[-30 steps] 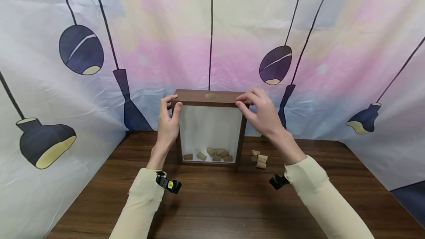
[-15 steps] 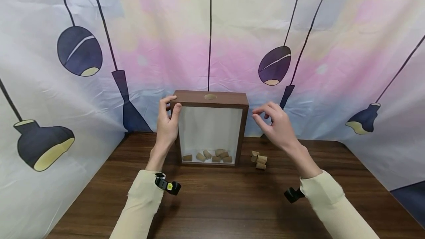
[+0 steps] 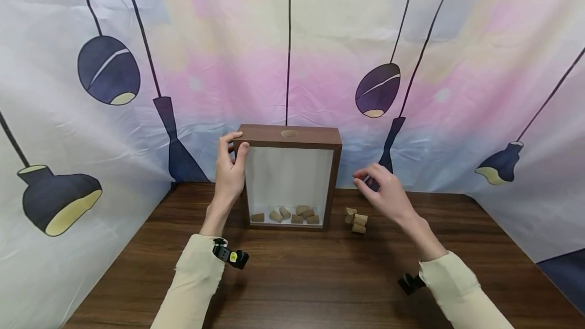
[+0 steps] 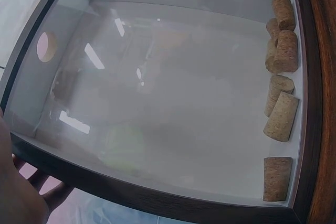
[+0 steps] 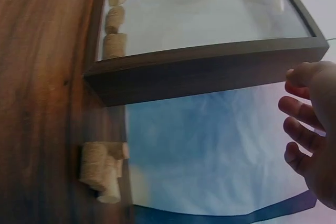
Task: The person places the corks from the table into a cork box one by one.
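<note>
A brown wooden shadow box (image 3: 315, 137) with a clear front stands upright on the table, a round hole (image 3: 289, 134) in its top. Several corks (image 3: 297, 220) lie along its floor; the left wrist view shows these corks (image 4: 282, 116) up close. My left hand (image 3: 230, 174) grips the box's upper left corner, thumb on the front edge and fingers behind. To the right of the box, my right hand (image 3: 386, 194) hangs in the air with loosely bent fingers and nothing in them. Below it, a small pile of loose corks (image 3: 359, 220) lies on the table.
The dark wood-grain table (image 3: 297, 278) extends in front of the box. Behind it hangs a pastel cloth backdrop (image 3: 256, 75) printed with dark lamps. Wrist cameras, such as the left one (image 3: 232, 256), are strapped on both arms.
My right hand has left the top right of the box and moved right and down toward the loose corks. Corks inside the box have settled lower. My left hand keeps its grip.
</note>
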